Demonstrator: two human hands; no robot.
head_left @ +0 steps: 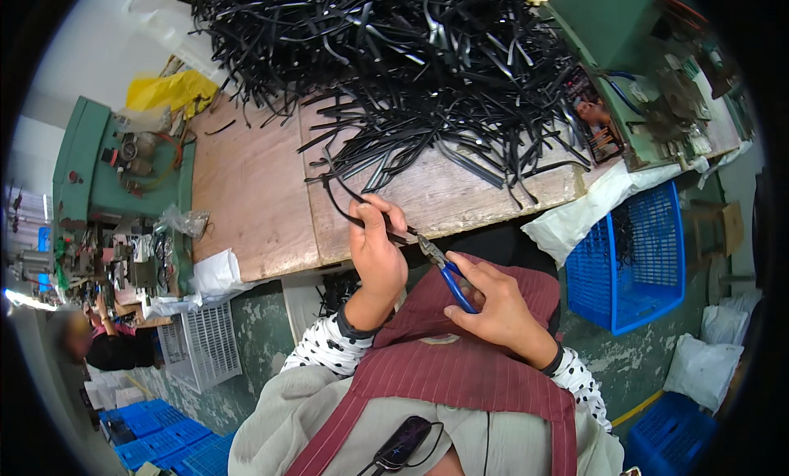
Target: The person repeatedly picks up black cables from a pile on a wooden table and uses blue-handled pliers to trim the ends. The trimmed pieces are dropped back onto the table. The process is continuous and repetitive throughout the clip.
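My left hand (380, 250) is closed on a thin black strip (335, 198), which loops up from the fingers toward the table edge. In my right hand (497, 305) is a pair of cutting pliers (449, 283) with blue handles. The plier jaws point up and left, at the strip's end beside my left fingertips. Whether the jaws touch the strip is too small to tell. Beyond my hands a large heap of black strips (394, 65) covers the far part of the wooden table (255, 188).
Green machines stand at left (90, 164) and right (600, 32). A blue crate (657, 270) sits below the table at right, a white crate (201, 348) at lower left. Yellow plastic (168, 91) lies at the back left. Another person (119, 340) is at far left.
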